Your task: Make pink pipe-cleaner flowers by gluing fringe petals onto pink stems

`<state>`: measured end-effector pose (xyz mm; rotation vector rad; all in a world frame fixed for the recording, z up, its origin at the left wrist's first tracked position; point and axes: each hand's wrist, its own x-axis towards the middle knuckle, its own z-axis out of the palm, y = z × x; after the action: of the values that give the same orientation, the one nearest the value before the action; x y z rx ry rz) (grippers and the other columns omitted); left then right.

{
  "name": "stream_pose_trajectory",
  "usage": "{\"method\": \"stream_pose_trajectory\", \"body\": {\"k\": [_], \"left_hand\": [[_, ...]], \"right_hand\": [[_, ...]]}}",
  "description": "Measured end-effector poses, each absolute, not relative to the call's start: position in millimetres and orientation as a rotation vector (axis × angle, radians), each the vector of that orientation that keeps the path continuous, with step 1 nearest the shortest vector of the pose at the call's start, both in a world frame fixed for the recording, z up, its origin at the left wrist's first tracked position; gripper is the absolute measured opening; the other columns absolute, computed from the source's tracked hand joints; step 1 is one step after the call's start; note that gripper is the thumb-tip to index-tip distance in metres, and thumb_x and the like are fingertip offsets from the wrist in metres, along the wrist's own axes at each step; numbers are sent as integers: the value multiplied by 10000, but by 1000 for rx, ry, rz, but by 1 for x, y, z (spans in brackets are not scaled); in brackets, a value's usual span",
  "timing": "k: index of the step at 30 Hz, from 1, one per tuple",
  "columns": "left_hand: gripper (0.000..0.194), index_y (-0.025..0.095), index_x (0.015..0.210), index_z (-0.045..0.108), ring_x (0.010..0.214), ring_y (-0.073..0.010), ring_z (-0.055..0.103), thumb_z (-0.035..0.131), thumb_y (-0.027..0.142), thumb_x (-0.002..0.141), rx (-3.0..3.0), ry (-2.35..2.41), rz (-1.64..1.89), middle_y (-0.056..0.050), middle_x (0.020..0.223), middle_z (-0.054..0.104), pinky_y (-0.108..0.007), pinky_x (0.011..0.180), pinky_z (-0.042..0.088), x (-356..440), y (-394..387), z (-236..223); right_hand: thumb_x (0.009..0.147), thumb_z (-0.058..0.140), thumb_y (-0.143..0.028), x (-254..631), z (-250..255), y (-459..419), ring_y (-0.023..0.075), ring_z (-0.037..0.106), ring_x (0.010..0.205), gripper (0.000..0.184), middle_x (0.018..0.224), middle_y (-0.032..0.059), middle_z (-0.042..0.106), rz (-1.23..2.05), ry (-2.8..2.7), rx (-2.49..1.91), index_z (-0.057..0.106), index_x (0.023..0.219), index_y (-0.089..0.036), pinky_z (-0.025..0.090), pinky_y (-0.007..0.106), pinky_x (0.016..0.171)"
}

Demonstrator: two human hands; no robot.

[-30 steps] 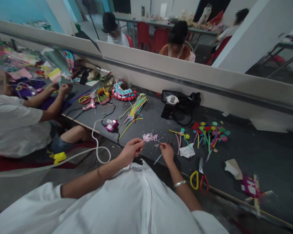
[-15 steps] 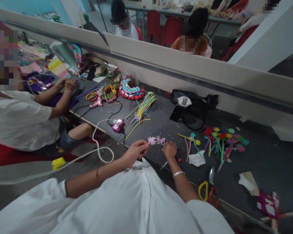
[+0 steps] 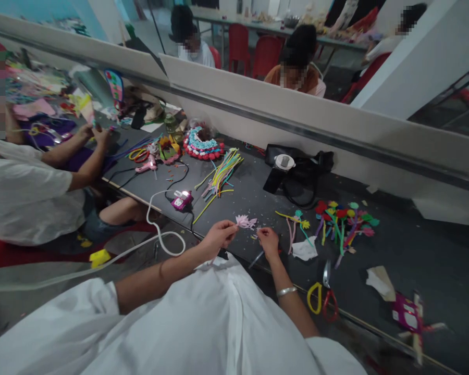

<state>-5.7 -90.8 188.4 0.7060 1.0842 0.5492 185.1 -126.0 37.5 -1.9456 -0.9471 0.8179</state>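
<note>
My left hand (image 3: 221, 235) is closed, its thumb and fingertips pinching the end of a pale pink fringed flower (image 3: 245, 222), which points right over the table edge. Just to the right of the flower, my right hand (image 3: 269, 241) has its fingers curled together in a pinch, apart from the fringe. Whatever sits in that pinch is too small to make out. Below its fingers lies a thin grey stick-like tool (image 3: 257, 258), partly hidden. Scissors (image 3: 323, 294) with one yellow and one red handle rest at the table edge, right of my right forearm.
Colourful fuzzy stems (image 3: 223, 174) lie in a bundle beyond my left hand. Finished stem flowers (image 3: 342, 219) and a white scrap (image 3: 305, 249) are on the right. A purple power strip (image 3: 182, 199) trails a white cord (image 3: 153, 208). On the left, a co-worker's hands (image 3: 96, 133) hold something.
The pink fringe, stretched towards my right hand before, now sits bunched closer to my left fingers. My right hand has turned and its fingertips point up-left. The view has shifted slightly right.
</note>
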Motion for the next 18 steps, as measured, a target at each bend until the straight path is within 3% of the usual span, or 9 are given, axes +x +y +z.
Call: {"method": "stream_pose_trajectory", "body": {"k": [4, 7, 12, 18], "left_hand": [[319, 169, 701, 516, 350, -12, 273, 752, 376, 644, 701, 1074, 557, 66, 519, 468, -197, 375, 93, -2, -91, 185], [332, 166, 699, 520, 357, -13, 280, 769, 377, 633, 704, 1052, 551, 68, 521, 462, -196, 376, 106, 3, -94, 185], [344, 155, 722, 551, 376, -14, 299, 802, 370, 624, 727, 997, 508, 71, 524, 457, -192, 382, 133, 11, -107, 195], [340, 147, 724, 557, 380, -5, 277, 801, 367, 637, 733, 899, 440, 72, 542, 458, -190, 382, 109, 18, -126, 208]], "right_hand": [[850, 624, -449, 174, 70, -137, 82, 523, 485, 316, 670, -26, 620, 983, -888, -1786, 642, 905, -138, 440, 214, 455], [762, 653, -467, 166, 101, -151, 80, 450, 407, 341, 595, -45, 599, 1050, -868, -1677, 667, 900, -156, 359, 216, 386], [758, 635, -411, 159, 146, -174, 86, 453, 439, 289, 622, -22, 626, 1062, -892, -1581, 692, 898, -164, 353, 212, 413], [759, 612, -333, 156, 179, -197, 147, 610, 654, 212, 794, 34, 713, 960, -954, -1588, 699, 869, -174, 474, 242, 596]]}}
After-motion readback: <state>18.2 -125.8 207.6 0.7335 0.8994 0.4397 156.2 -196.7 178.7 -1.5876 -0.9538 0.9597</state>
